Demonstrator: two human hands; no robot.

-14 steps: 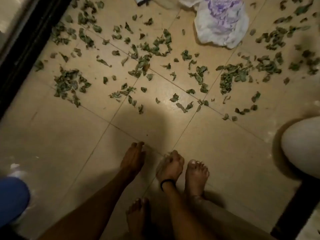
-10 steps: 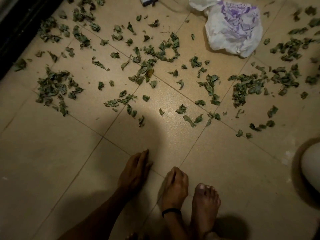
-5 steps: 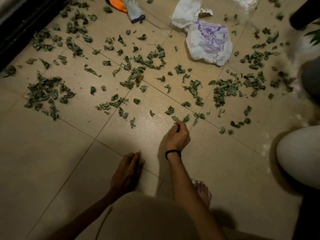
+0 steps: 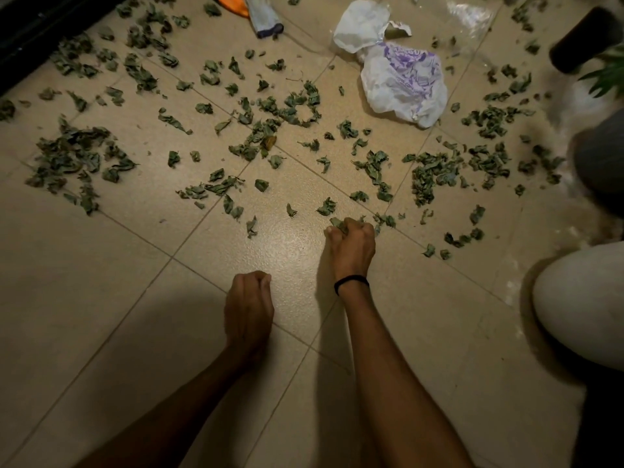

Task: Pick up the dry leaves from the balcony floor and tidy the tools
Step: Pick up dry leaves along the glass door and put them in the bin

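Several dry green leaves [image 4: 266, 136] lie scattered across the beige tiled floor [image 4: 101, 292], thick at the left [image 4: 71, 160] and right [image 4: 435, 173]. My right hand [image 4: 351, 244], with a black band on its wrist, is at the near edge of the leaves, its fingers curled round a few dry leaves [image 4: 337, 224]. Closer to me, my left hand [image 4: 248, 305] rests on the bare tile with curled fingers and nothing visible in it. A crumpled white plastic bag with purple print [image 4: 401, 79] lies beyond the leaves. A glove [image 4: 263, 15] with orange beside it lies at the top.
A dark door frame [image 4: 37, 32] runs along the top left. A white rounded pot [image 4: 584, 305] stands at the right, with a grey pot [image 4: 604, 157] and a dark cylinder [image 4: 587, 42] behind it. Green plant leaves [image 4: 611, 76] poke in at the right edge.
My right hand reached forward from near my feet to the nearest leaves and closed on some. My left hand's fingers curled up. The view tilted forward, bringing the glove and bag into sight.
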